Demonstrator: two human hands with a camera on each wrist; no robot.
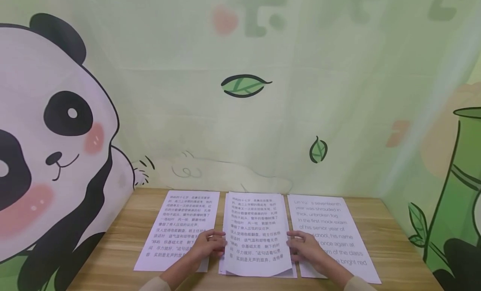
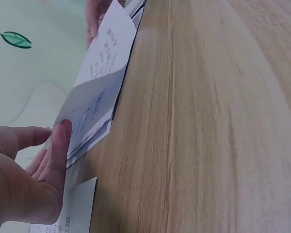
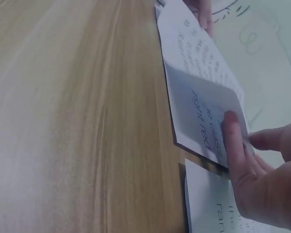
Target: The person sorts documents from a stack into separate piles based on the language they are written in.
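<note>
Both hands hold one printed sheet of paper (image 1: 255, 228) with Chinese text, over the middle pile. My left hand (image 1: 206, 246) pinches its left edge between thumb and fingers, low down the side. Opposite it, my right hand (image 1: 308, 248) pinches the right edge at about the same height. The page bows, its near end curving up off the sheets below, as the left wrist view shows on the sheet (image 2: 104, 56). Under the lifted page, the right wrist view shows a lower sheet (image 3: 203, 124) bearing English words.
To the left lies another sheet with Chinese text (image 1: 180, 224), partly under the left forearm. A sheet with large English print (image 1: 338, 232) lies to the right, partly covered by the right hand. The wooden table (image 1: 112, 249) backs onto a panda-print cloth (image 1: 180, 94).
</note>
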